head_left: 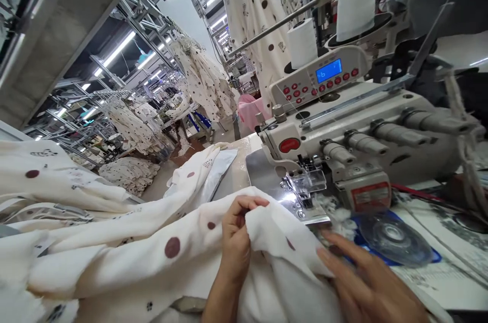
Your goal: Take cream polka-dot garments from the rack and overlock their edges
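Cream fleece fabric (pixel 145 262) printed with brown dots and small dark motifs stretches across my lap and the table. My left hand (pixel 234 236) is closed on a fold of it, fingers curled and pinching the edge in front of the sewing machine. To the right, my right hand (pixel 369 277) is blurred, its fingers stretched out and apart, the fingertips touching the fabric's right edge. Just beyond both hands is the lit needle and presser foot area (pixel 305 201) of a white overlock sewing machine (pixel 381 114). The fabric lies in front of the presser foot, not under it.
White thread cones (pixel 356 7) stand behind the machine's control panel (pixel 318 79). A clear round case on a blue base (pixel 396 236) lies right of the needle area. Dotted fabric pieces (pixel 202 74) hang on racks beyond; a grey beam (pixel 68 23) crosses the upper left.
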`<action>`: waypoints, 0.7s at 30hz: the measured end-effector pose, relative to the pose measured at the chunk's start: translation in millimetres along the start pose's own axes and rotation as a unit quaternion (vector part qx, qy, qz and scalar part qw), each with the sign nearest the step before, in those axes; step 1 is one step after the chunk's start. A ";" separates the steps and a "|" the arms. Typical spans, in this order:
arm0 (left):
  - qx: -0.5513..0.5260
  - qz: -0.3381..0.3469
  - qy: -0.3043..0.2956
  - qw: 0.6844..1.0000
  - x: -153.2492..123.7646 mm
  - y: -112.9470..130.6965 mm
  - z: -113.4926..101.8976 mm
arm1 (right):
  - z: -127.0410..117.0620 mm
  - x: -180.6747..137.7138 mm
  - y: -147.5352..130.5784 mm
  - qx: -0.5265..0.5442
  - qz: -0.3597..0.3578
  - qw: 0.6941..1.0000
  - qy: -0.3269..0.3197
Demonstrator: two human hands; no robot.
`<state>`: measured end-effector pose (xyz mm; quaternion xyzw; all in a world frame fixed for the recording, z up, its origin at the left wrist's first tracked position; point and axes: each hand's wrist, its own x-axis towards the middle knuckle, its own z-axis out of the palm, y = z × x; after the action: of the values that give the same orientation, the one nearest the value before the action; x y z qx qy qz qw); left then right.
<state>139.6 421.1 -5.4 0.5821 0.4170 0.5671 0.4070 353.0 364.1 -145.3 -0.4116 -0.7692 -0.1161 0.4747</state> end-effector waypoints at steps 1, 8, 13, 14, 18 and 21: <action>0.050 0.042 0.002 0.998 -7.5 10.3 -6.3 | 1.0 12.3 -2.5 0.008 -0.003 1.000 0.006; 0.388 0.433 0.085 0.809 -80.4 31.4 -41.2 | -7.5 87.7 -26.4 0.330 0.197 0.923 0.027; 0.421 0.305 -0.028 0.854 -74.1 -27.5 15.2 | -6.9 71.9 -17.7 0.426 0.457 0.780 -0.049; 0.442 0.284 -0.025 0.850 -66.5 -33.0 24.2 | -8.0 67.2 -16.6 0.436 0.482 0.759 -0.054; 0.449 0.231 -0.046 0.862 -35.6 -29.9 32.8 | -16.2 63.6 -19.3 0.463 0.516 0.719 -0.050; 0.394 0.233 -0.074 0.886 -21.1 -19.4 26.6 | -20.8 71.6 -24.0 0.484 0.510 0.709 -0.051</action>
<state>165.6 407.3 -31.2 0.8153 0.4269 0.3900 0.0304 333.3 374.5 -70.2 -0.4608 -0.4158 0.5527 0.5562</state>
